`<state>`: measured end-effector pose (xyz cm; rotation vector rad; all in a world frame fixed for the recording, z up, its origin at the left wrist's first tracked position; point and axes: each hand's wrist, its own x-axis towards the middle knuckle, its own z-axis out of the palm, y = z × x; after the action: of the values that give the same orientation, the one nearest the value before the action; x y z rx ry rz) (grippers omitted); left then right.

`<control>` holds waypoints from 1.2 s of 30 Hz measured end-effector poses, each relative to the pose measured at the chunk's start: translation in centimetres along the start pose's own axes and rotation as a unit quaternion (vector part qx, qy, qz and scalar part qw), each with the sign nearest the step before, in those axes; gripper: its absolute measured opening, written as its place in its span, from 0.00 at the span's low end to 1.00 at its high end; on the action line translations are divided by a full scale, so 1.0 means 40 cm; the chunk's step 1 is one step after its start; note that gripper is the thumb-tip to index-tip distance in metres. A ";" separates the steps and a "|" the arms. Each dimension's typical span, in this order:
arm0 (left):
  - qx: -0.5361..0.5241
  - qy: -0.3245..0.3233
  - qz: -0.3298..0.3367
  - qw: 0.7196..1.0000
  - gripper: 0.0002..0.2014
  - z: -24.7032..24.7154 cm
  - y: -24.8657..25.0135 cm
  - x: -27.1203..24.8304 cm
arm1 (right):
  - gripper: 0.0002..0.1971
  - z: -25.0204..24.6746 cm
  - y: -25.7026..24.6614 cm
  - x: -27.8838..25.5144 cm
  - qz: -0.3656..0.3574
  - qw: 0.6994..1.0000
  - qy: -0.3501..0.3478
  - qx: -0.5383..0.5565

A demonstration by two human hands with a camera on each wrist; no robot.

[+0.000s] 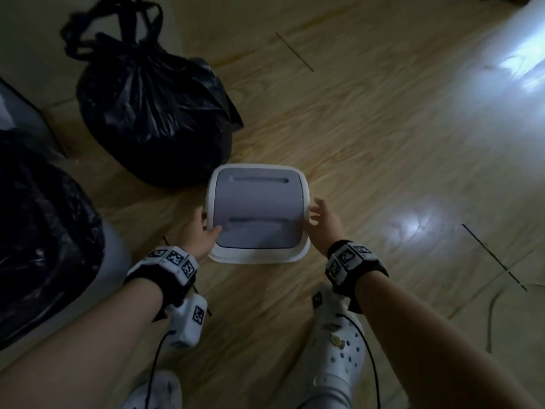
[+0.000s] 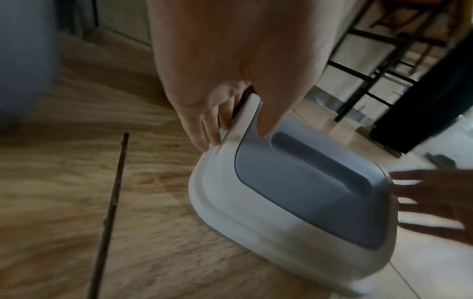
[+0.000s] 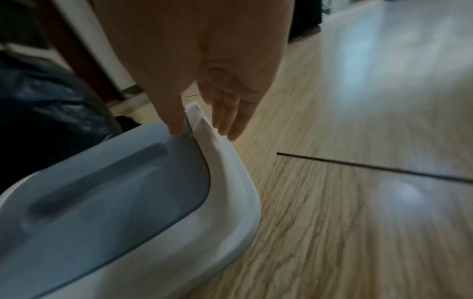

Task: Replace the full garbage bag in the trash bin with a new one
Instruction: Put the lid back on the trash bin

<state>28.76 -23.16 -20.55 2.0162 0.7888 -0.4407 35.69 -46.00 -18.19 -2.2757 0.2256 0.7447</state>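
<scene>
Holding the lid off the floor, grey flap facing up. Gripping the lid's left rim with the left hand, thumb on top and fingers curled underneath. Straddling the lid's right rim with the right hand, thumb touching the flap edge and fingers hanging straight outside the rim, apart and not pinching.

Seemingly getting ready to refit the lid: the bin is standing to the left of the lid, already lined with a black bag, and the tied full bag is sitting just beyond the lid's far left corner.

Doing it well likely meaning:
- closing the right fingers under the rim before shifting, sharing the weight evenly;
- keeping the lid level, avoiding the flap swinging;
- lining up the lid's corners over the bin, then pressing down all round;
- trapping the liner's folded edge evenly, not dragging it inside.
</scene>
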 end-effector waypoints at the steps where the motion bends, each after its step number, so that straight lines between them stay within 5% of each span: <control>1: -0.011 -0.004 -0.014 1.000 0.25 0.003 0.001 0.006 | 0.33 0.003 0.007 0.013 0.012 0.999 -0.002 0.034; 8: -0.041 -0.020 -0.028 0.999 0.18 0.013 -0.006 0.014 | 0.23 -0.004 0.034 0.026 -0.010 0.994 -0.027 0.105; 20: -0.086 -0.032 0.031 0.995 0.20 -0.047 0.093 -0.191 | 0.38 -0.150 -0.011 -0.154 -0.011 0.987 -0.015 0.159; 31: -0.124 0.085 0.207 0.967 0.22 -0.291 0.169 -0.527 | 0.38 -0.273 -0.183 -0.506 -0.145 0.969 0.017 0.198; 36: -0.196 0.152 0.231 0.941 0.23 -0.417 0.135 -0.684 | 0.38 -0.262 -0.293 -0.660 -0.232 0.954 -0.007 0.190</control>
<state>12.44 -21.00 7.46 1.8255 0.5044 0.2863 23.04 -46.12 9.81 -1.8519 -0.1600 0.4241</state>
